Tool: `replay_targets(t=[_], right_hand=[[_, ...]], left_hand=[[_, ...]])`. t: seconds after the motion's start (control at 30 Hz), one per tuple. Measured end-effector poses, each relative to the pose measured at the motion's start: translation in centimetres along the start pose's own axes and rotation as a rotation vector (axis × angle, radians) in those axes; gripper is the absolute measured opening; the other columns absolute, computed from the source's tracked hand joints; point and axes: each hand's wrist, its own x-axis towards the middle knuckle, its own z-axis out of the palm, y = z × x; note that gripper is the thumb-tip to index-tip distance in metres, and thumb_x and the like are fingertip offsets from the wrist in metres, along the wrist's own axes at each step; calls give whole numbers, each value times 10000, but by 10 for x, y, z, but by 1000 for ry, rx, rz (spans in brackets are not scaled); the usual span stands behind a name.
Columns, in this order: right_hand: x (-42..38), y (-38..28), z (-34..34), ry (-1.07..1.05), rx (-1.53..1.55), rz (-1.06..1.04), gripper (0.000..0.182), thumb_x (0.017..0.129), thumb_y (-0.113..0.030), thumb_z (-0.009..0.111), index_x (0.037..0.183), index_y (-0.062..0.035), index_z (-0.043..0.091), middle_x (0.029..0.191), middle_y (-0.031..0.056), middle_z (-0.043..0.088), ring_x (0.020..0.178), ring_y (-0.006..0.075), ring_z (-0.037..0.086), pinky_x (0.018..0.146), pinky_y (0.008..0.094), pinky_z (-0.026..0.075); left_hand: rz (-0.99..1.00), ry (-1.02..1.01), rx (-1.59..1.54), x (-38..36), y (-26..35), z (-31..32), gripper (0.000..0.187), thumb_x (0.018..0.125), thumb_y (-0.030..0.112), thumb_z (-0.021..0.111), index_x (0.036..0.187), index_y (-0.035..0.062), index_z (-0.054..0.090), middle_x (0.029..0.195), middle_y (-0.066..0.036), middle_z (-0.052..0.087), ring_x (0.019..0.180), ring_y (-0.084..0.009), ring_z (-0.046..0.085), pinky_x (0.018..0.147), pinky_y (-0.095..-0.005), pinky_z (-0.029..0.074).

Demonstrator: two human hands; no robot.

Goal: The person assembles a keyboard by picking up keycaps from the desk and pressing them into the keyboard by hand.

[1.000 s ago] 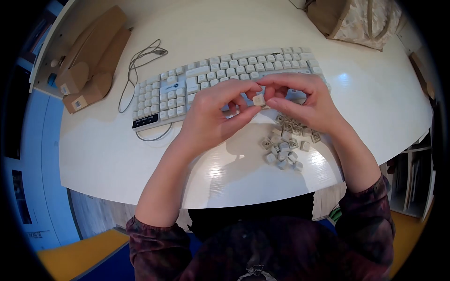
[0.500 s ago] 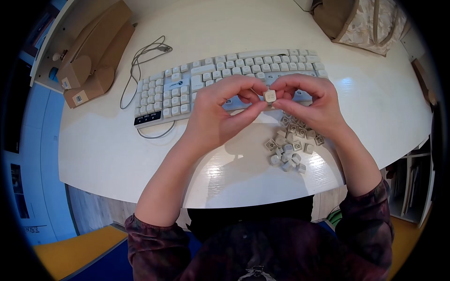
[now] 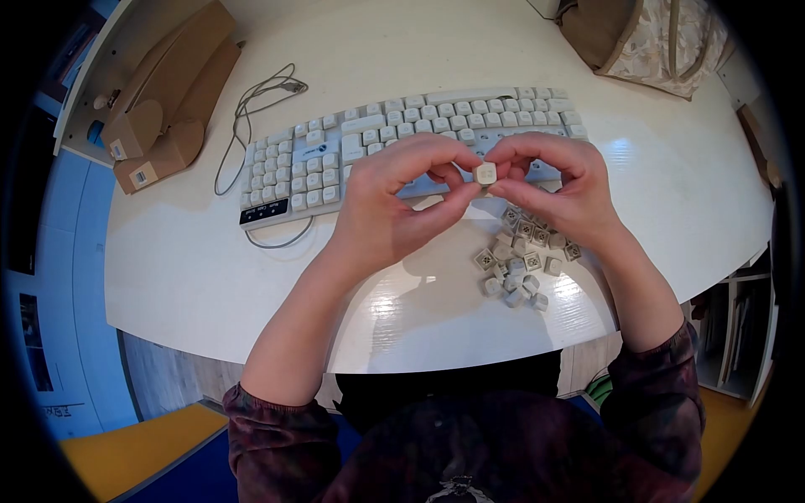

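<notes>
A cream keycap [image 3: 485, 173] is pinched between the fingertips of my left hand [image 3: 402, 193] and my right hand [image 3: 560, 180]. Both hands are closed on it, above the near edge of the white keyboard [image 3: 331, 136]. The keyboard lies with its number pad to the left, and some key positions near my hands have no caps. Parts of its near rows are hidden behind my hands. Several loose keycaps [image 3: 516, 261] lie in a pile on the table below my right hand, some with their undersides up.
A grey cable [image 3: 243, 113] curls beside the keyboard on the white table [image 3: 201, 268]. Brown cardboard pieces [image 3: 168, 109] stand at the back left. A patterned bag [image 3: 654, 50] sits at the back right.
The keycap between my fingers has tilted slightly and shifted a little to the right. My hands have otherwise hardly moved.
</notes>
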Motion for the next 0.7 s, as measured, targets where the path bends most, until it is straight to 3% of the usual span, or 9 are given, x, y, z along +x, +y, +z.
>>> replay_targets(t=[0.27,0.33,0.53,0.7], right_hand=[[-1,0,1,17,-55,-37,229,775,12,775,991,0,698,894,40,682,699,98,580,656,238,468],[-1,0,1,13,-77,-57,230,773,14,774,990,-4,697,909,47,685,688,103,577,651,239,469],[4,5,-1,20,-347,-252,224,775,-73,790,982,-39,713,875,75,696,677,160,646,602,269,525],[3,4,1,34,-322,-203,207,780,-76,784,970,-38,710,886,88,697,680,178,660,588,284,532]], left_hand=[[3,7,17,0,2,1,241,793,-63,723,1021,0,677,1005,-65,690,802,-116,653,741,-234,522],[33,38,36,1,1,4,247,774,-50,740,1004,20,684,940,-59,685,734,-121,648,700,-251,526],[87,39,124,0,-7,7,259,758,-38,746,997,32,676,901,-65,675,685,-138,645,671,-273,524],[45,55,140,0,-10,12,255,773,-16,747,1011,34,671,908,-63,679,698,-140,653,678,-268,525]])
